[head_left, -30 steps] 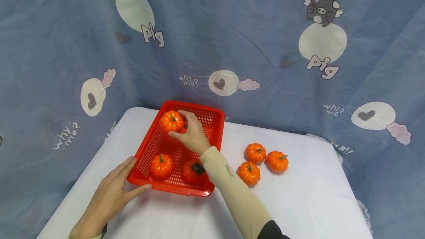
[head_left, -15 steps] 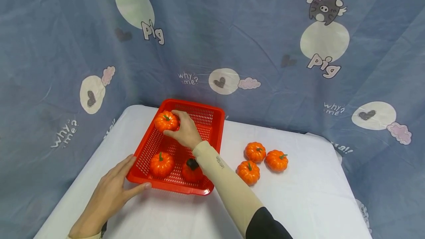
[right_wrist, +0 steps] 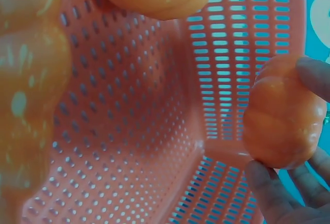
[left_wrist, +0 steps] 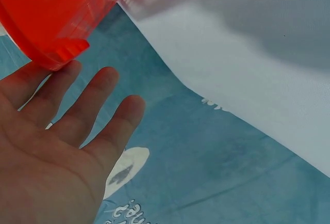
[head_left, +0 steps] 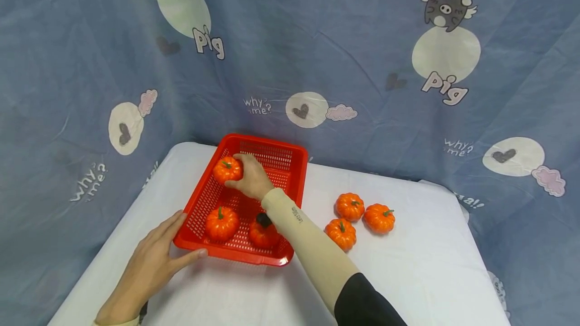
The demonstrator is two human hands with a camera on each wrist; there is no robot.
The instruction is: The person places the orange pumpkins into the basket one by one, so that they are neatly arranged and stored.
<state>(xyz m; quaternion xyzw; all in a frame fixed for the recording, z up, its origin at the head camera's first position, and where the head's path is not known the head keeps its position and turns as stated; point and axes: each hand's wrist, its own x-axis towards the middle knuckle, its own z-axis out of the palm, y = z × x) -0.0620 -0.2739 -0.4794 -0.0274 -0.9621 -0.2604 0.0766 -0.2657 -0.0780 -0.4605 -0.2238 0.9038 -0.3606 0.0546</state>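
Observation:
My right hand (head_left: 251, 177) grips a small orange pumpkin (head_left: 226, 171) with a green stem, over the back left part of the red plastic basket (head_left: 296, 180). In the right wrist view, thumb and fingers hold that pumpkin (right_wrist: 283, 118) by its sides, close to the slotted basket wall. Two more pumpkins lie in the basket's front part: one front left (head_left: 221, 224), another front right (head_left: 263, 235), partly covered by the right wrist's dark camera. My left hand (head_left: 151, 263) rests at the basket's front left corner, its fingers extended along the rim (left_wrist: 49, 61) and its thumb apart.
Three loose pumpkins sit grouped right of the basket: a rear one (head_left: 350, 207), a right one (head_left: 379, 218) and a front one (head_left: 341, 234). White cloth (head_left: 421, 265) covers the table. A blue printed curtain (head_left: 362, 39) hangs close behind the basket.
My right hand has carried its pumpkin a little to the left, then slightly down within the basket. The left hand stays at the corner, and the other pumpkins keep their places.

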